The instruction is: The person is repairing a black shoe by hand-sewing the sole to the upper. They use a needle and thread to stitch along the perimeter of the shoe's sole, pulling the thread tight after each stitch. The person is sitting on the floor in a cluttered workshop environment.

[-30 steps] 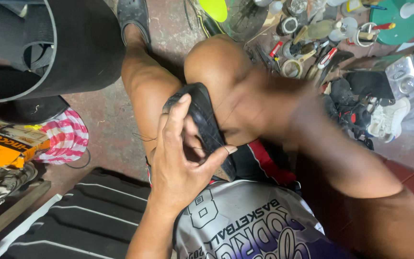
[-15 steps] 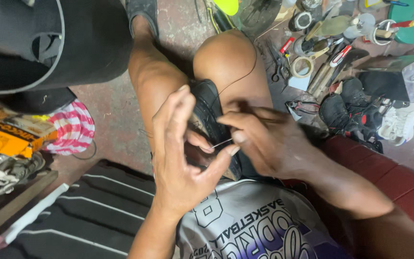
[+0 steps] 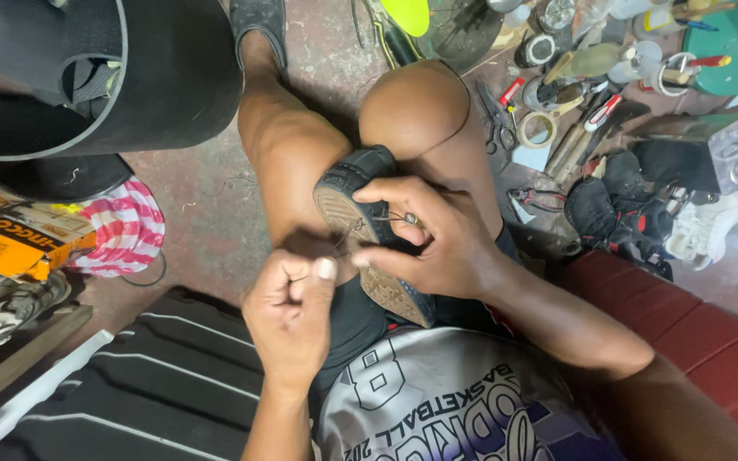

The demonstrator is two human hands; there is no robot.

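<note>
The left hand is fisted, seemingly pinching thread just below the shoe; the right hand grips its sole, fingertips holding a needle.

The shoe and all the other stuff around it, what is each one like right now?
Shoe: sole facing up, wedged between the knees.
Thread: pulled tight from the sole toward the left hand.
Left hand: closed in a fist, pinching the thread.
Right hand: gripping the shoe, fingers on a small metal tool.
Tape roll: lying flat on the floor.
Pliers: lying on the floor, untouched.
</note>
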